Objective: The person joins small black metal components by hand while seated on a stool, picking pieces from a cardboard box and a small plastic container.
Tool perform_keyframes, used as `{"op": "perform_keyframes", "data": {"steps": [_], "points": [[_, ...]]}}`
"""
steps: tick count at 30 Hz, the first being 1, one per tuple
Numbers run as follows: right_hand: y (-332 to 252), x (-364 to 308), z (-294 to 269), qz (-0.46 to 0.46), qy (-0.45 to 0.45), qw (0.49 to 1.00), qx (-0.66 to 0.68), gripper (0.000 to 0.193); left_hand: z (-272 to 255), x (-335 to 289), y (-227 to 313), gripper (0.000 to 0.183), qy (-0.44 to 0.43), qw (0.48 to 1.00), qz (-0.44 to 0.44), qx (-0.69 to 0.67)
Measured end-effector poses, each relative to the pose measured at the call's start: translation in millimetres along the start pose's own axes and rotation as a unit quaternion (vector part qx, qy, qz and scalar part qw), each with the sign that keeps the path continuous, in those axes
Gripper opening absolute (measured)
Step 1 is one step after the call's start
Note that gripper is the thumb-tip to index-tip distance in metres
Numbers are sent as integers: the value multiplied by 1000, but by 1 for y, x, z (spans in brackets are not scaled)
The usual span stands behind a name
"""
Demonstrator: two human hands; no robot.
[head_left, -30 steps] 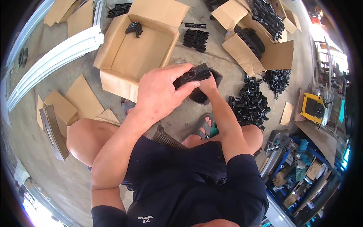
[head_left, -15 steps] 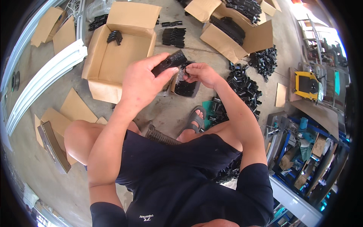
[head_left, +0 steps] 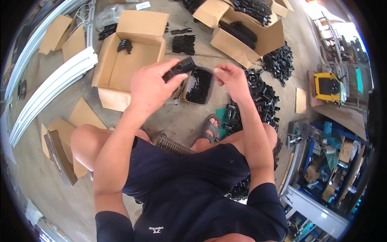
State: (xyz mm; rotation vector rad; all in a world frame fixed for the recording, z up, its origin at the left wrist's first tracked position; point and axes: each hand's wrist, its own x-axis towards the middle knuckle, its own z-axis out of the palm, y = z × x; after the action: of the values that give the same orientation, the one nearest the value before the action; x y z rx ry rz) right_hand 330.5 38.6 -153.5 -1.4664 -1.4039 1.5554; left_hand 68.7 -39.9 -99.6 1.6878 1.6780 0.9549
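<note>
My left hand (head_left: 150, 86) is closed round a black plastic part (head_left: 180, 68), long and ridged, held tilted above the floor. Its fingers and thumb grip it from either side; the palm hides the near end. Right of it stands a small box (head_left: 209, 89), with many small black pieces (head_left: 198, 84) and a bit of clear plastic inside. My right hand (head_left: 233, 80) is just past that box's right edge, thumb and fingertips pressed together. Anything between those fingertips is too small to make out.
An open carton (head_left: 111, 60) with a few black parts (head_left: 125, 46) inside stands at left. Another carton (head_left: 231, 46) holds longer black parts. Heaps of black parts (head_left: 258, 92) lie at right; a neat row (head_left: 183, 44) lies beyond my hands. White curved profiles (head_left: 52, 92) lie far left.
My right hand has moved right, away from the black part and the small box, uncovering the box's contents. My left hand still grips the black part in nearly the same place.
</note>
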Motion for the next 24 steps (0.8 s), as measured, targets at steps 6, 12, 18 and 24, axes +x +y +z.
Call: {"op": "perform_keyframes", "data": {"steps": [6, 12, 18, 24], "points": [[-39, -14, 21, -128, -1, 992, -22, 18, 6, -7, 1, 37, -10, 987, 60, 148], [-50, -30, 45, -244, -47, 968, -32, 16, 12, -9, 1, 35, -23, 976, 79, 201], [-49, -32, 53, -371, -21, 908, -193, 18, 15, -8, -1, 35, -12, 973, 88, 213], [-40, -24, 61, -463, 4, 853, -243, 18, 19, -5, -1, 33, -16, 974, 84, 211]]}}
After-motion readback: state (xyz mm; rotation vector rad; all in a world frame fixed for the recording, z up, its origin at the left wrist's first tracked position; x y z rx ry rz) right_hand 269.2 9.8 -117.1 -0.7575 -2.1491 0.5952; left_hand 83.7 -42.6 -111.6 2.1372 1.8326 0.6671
